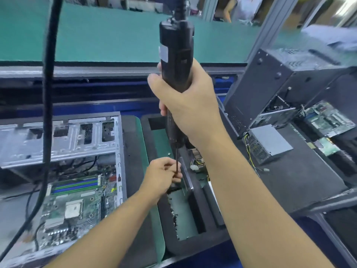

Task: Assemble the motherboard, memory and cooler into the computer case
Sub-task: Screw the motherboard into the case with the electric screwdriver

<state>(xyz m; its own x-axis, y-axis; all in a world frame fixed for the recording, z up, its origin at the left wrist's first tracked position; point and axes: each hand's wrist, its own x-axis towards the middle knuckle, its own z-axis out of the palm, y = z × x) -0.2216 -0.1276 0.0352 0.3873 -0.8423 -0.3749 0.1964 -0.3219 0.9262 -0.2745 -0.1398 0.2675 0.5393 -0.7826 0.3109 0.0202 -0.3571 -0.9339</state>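
Gripping the black cylindrical screwdriver (175, 47) in our right hand (189, 101), we are pinching its thin bit (177, 157) with our left hand (162, 176); the motherboard (77, 206) is lying inside the metal-edged case (120, 151) at eight o'clock.

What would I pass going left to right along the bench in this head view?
Motherboard in the open case → left hand pinching the screwdriver bit → grey power supply → green circuit boards at the far right.
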